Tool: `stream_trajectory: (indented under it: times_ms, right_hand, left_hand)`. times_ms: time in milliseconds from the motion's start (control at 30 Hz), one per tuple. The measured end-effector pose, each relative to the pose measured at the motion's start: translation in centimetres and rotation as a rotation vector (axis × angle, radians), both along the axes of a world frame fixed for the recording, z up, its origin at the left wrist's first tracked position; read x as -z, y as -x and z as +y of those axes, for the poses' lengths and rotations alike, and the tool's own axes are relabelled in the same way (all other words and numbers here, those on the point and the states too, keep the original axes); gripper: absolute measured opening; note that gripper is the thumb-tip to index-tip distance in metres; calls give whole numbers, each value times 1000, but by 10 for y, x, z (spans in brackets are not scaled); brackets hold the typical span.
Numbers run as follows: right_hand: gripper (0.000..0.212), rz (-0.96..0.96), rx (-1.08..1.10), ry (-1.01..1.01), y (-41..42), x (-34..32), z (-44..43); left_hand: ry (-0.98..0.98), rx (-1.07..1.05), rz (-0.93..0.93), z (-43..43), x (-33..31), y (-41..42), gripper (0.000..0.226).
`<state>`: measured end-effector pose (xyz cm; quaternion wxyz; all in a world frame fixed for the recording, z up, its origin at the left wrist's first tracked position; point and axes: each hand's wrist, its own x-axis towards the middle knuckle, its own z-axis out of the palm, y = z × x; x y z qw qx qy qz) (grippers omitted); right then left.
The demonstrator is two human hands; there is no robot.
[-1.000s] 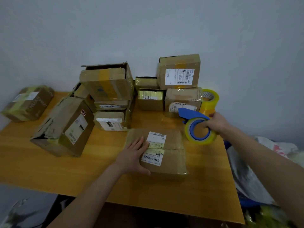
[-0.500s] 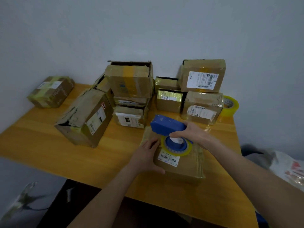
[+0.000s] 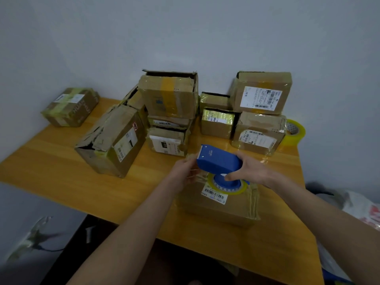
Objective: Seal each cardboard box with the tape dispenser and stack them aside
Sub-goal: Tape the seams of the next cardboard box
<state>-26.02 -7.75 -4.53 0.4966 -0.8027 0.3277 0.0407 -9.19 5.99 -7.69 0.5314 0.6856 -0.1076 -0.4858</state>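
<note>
A flat cardboard box with a barcode label lies near the table's front edge. On top of it lies the blue tape dispenser, its yellow tape roll against the box top. My right hand grips the dispenser's body, thumb on the roll's hub. At the box's far left edge, just beside the dispenser's blade end, my left hand has its fingers curled; what they pinch is not clear.
Several worn cardboard boxes are piled along the wall. A large torn box lies at the left, a taped box sits at the far left corner. A spare yellow tape roll stands at the right. The table ends close in front.
My right hand has brought the dispenser from the air at the right down onto the box. My left hand has slid from the box top to its far left edge.
</note>
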Motion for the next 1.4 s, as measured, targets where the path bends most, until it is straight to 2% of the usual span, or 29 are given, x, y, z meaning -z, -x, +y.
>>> stream_trajectory:
  times_ms: [167,333,533,667,833,1033,1200,1400]
  right_hand:
    - [53,8,-26,27,0,3,-3]
    - [55,-4,-26,48,-1,5,-8]
    - [59,-22,-108,146,-9,-1,-4]
    - [69,2,-154,286,-18,-8,0]
    - [79,103,-215,461,-25,-18,4]
    - [79,160,-226,566,-18,-21,-2]
    - [92,260,-236,582,-5,-26,-12]
    - [80,248,-288,616,-6,-20,-2]
  left_hand:
    - [-39,0,-76,1,1,-7,20]
    - [-17,-49,57,0,-4,-15,32]
    - [-116,14,-246,1,-4,-22,6]
    - [-154,-11,-390,0,-3,-30,10]
    - [-151,-38,-387,-1,2,-29,11]
    - [-114,-119,-380,11,6,-42,9]
    - [-148,-137,-417,26,16,-54,18]
    - [-183,-164,-460,27,29,-51,10]
